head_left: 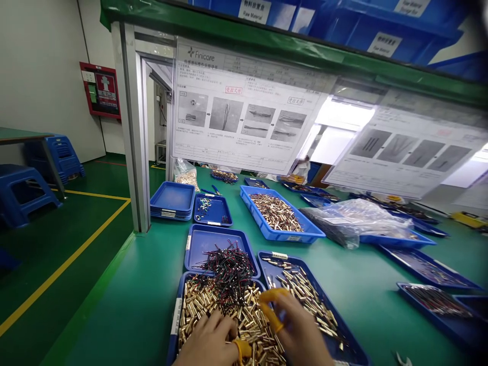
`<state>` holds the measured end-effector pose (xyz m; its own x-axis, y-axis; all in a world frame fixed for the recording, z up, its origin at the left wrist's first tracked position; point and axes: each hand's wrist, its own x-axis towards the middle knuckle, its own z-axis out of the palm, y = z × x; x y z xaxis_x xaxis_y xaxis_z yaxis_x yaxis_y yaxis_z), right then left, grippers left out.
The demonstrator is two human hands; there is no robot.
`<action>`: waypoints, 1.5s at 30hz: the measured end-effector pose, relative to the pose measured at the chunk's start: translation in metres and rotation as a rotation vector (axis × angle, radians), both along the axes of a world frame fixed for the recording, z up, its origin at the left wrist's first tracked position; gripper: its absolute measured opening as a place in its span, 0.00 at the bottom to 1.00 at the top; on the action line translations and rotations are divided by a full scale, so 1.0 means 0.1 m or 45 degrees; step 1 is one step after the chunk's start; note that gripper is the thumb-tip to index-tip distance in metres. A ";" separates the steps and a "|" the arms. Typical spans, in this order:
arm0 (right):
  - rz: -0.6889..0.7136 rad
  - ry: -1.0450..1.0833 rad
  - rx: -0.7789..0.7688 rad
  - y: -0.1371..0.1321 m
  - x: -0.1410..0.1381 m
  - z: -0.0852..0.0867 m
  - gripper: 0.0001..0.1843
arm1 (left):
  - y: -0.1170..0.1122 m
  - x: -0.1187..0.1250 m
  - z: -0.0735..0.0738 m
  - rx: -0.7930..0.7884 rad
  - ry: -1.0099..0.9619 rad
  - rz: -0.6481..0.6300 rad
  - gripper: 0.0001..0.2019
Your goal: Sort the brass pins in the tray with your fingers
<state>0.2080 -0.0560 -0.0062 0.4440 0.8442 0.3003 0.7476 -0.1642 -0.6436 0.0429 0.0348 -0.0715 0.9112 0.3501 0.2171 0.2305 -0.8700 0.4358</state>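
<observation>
Right under the left hand [211,338] lies a deep-blue plastic tray [181,287] of short, gold metal tubes [202,297]; a tangled heap of thin black-and-red wired pieces [231,269] spills into it from just beyond the fingers. Judging by these heaps, much work remains. Beside the right hand [295,325], another dark-blue tray [343,317] carries longer-looking gold pieces [305,295], possibly the output so far, though whether they are finished cannot be told. The left hand, a yellow rubbery cover [243,349] on its thumb, rests on the tubes with fingers loosely bent; any grip is hidden. The right hand, blurred above the tubes, curls its yellow-covered thumb and forefinger toward each other, tips close; whether they pinch anything is unclear.
</observation>
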 end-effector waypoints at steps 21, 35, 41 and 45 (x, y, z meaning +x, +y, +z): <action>0.134 0.780 0.201 0.03 -0.40 -0.14 0.08 | 0.06 -0.11 0.58 -0.941 -0.203 0.284 0.07; 0.220 0.662 -0.010 0.04 -0.53 -0.26 0.05 | 0.07 -0.11 0.53 -1.004 -0.401 0.328 0.04; 0.338 0.744 -0.043 0.06 -0.56 -0.26 0.09 | 0.06 -0.09 0.45 -1.292 -0.471 0.307 0.04; 0.320 1.135 0.066 0.08 -0.54 -0.23 0.18 | 0.08 -0.10 0.50 -1.533 -0.454 0.345 0.08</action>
